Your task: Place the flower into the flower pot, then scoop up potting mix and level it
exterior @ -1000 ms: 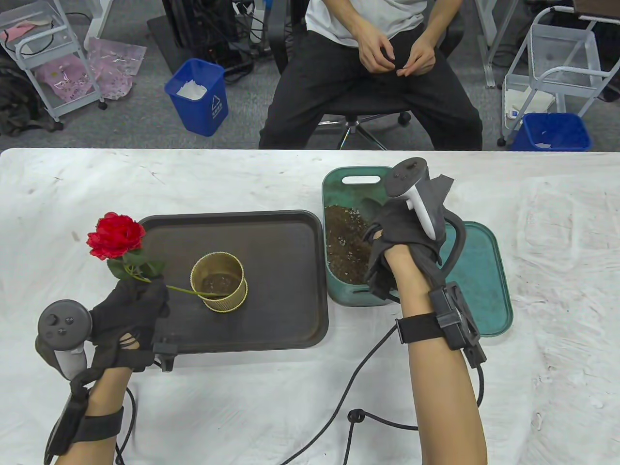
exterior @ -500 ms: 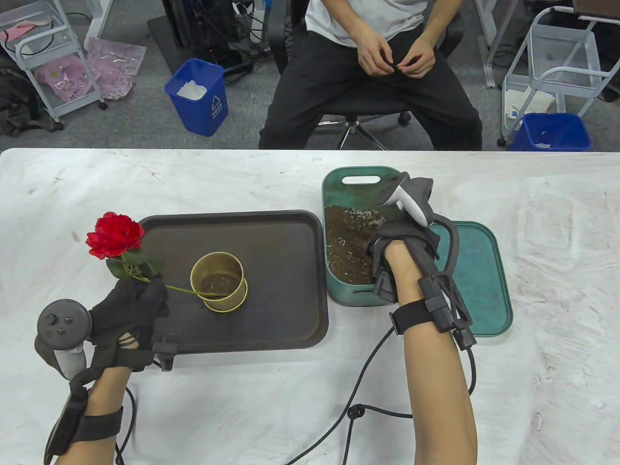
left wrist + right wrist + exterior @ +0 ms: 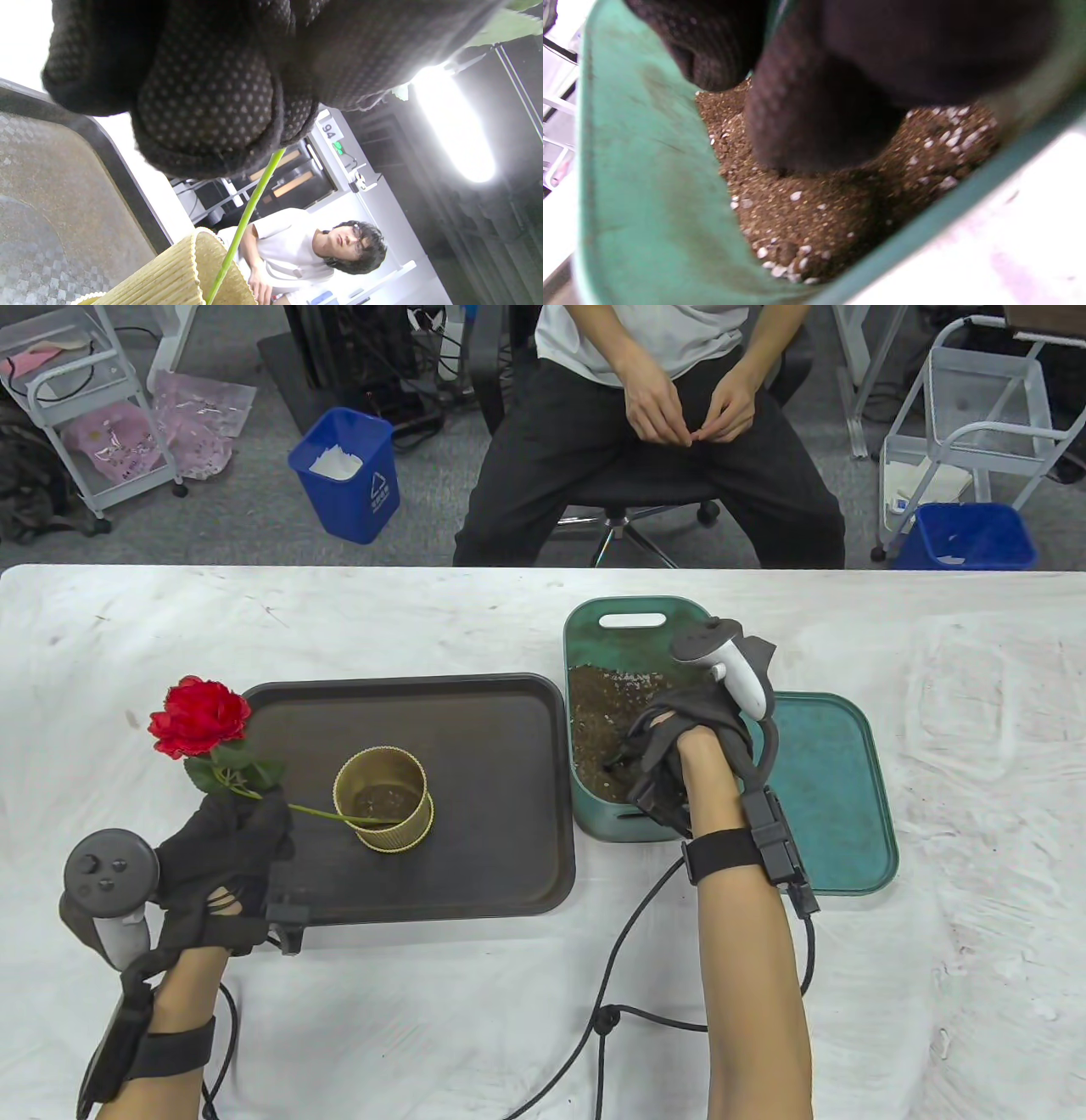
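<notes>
A red rose (image 3: 199,718) leans left, its green stem (image 3: 318,813) running down into the gold ribbed pot (image 3: 383,800) on the dark tray (image 3: 492,729). My left hand (image 3: 254,814) grips the stem just left of the pot; in the left wrist view the gloved fingers (image 3: 212,84) close above the stem (image 3: 246,212) and pot (image 3: 169,275). My right hand (image 3: 653,755) is down in the green bin (image 3: 594,824), curled fingers (image 3: 814,118) pressed into the potting mix (image 3: 818,212). A dark scoop end (image 3: 614,764) pokes out at its left; most of the scoop is hidden.
The bin's green lid (image 3: 836,789) lies flat to its right. Glove cables (image 3: 628,1027) trail over the white table cover near the front edge. A seated person (image 3: 653,390) faces the table's far side, with blue bins and carts on the floor.
My right hand has come back from the bin's far end toward its near left part and sunk into the mix. The left hand, rose and pot have stayed put.
</notes>
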